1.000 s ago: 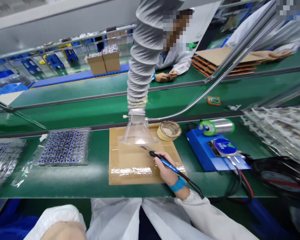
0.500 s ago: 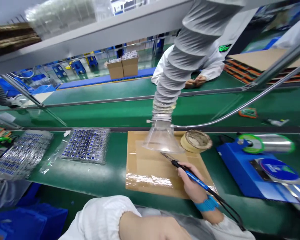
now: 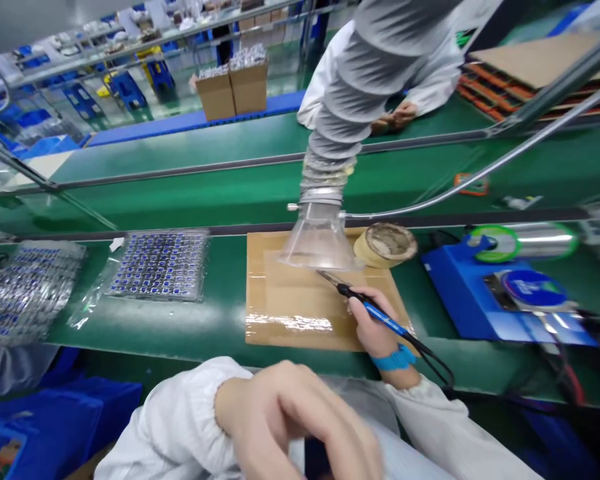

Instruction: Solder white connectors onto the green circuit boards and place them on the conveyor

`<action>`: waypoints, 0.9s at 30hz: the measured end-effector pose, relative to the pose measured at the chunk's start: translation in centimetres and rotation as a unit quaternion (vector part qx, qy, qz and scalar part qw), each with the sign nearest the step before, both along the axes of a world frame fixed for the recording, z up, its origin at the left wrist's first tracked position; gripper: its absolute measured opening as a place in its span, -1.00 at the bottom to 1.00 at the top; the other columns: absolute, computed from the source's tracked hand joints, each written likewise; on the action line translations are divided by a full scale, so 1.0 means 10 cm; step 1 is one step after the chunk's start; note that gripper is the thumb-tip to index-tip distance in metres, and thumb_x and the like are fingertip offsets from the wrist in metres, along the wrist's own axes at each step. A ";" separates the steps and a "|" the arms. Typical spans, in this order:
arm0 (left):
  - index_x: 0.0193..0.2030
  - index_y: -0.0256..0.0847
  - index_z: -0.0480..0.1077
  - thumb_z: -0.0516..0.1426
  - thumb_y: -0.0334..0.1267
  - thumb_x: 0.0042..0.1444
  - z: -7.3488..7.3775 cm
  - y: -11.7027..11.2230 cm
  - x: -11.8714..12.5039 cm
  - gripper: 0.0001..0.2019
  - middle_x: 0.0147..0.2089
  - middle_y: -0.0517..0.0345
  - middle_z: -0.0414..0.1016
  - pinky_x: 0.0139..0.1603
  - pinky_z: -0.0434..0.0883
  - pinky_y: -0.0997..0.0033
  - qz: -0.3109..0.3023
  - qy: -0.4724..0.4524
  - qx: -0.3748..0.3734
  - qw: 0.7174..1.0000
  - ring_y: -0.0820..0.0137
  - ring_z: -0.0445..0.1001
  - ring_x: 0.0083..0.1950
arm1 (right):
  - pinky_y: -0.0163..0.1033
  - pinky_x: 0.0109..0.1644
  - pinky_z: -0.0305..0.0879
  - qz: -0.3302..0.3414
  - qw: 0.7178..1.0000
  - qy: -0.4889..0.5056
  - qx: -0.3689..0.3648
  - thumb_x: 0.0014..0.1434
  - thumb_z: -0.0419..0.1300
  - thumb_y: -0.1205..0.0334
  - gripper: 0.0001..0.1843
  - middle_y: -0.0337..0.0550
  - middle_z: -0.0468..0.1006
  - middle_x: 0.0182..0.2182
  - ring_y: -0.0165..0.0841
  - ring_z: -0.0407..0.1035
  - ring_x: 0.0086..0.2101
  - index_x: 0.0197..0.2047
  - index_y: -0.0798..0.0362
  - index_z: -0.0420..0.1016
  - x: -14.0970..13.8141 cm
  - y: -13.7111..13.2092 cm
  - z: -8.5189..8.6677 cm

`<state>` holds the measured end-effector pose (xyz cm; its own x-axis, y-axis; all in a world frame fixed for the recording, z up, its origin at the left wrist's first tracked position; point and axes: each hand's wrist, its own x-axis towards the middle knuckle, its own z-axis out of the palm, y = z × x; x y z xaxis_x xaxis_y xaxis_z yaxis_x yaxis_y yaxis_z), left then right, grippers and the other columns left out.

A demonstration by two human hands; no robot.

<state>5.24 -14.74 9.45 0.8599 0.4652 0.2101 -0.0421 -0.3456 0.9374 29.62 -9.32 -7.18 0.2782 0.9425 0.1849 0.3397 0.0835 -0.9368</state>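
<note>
In my right hand is a soldering iron with a blue and black handle, gripped like a pen. Its metal tip points left and away from me, over the brown cardboard sheet and close under the clear fume hood. My left hand is near the camera, in front of my body, fingers bent and thumb apart from them; nothing shows in it, and its fingertips are partly cut off by the frame's lower edge. Beyond the iron, a yellowish tape roll sits at the cardboard's back right corner.
Trays of small blue-marked parts and a second stack lie at left. The blue soldering station with a solder spool stands at right. A grey hose hangs centrally. Across the bench are a co-worker's hands.
The view has tilted downward, so the bench sits higher in the picture. My left hand has come further into view with its fingers curled. The soldering iron remains in my right hand.
</note>
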 end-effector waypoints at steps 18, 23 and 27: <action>-0.08 -0.24 0.59 0.05 -0.23 0.31 -0.79 0.75 -2.19 -0.71 -0.09 -0.05 0.61 0.01 0.41 0.33 0.633 0.489 0.131 0.586 0.25 0.54 -0.07 | -0.12 -0.23 0.44 -0.003 1.000 0.018 -0.013 0.13 0.31 -0.11 -0.67 -0.09 0.64 -0.32 -0.21 0.53 -0.36 -0.20 -0.03 0.58 -0.01 0.01 0.06; -0.26 -0.20 0.61 0.14 -0.28 0.17 -0.57 0.84 -2.47 -0.81 -0.27 0.07 0.64 -0.16 0.41 0.38 0.538 0.546 0.062 0.640 0.29 0.54 -0.24 | -0.08 -0.22 0.44 -0.021 0.999 0.024 -0.011 0.09 0.34 -0.14 -0.63 -0.04 0.64 -0.32 -0.17 0.54 -0.35 -0.24 -0.01 0.58 -0.01 0.01 0.07; -0.32 -0.20 0.63 0.14 -0.35 0.09 -0.53 0.64 -2.51 -0.81 -0.23 0.04 0.64 -0.10 0.43 0.35 0.479 0.568 0.043 0.668 0.27 0.54 -0.22 | -0.03 -0.20 0.44 -0.024 0.999 0.028 -0.022 0.06 0.34 -0.11 -0.66 -0.04 0.64 -0.35 -0.13 0.55 -0.34 -0.25 -0.03 0.59 -0.01 0.00 0.06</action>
<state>-19.81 -8.31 4.19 -0.1965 0.9441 -0.2645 0.9585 0.2418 0.1513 29.49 -9.30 -6.54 0.3313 0.9351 0.1258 0.2887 0.0264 -0.9571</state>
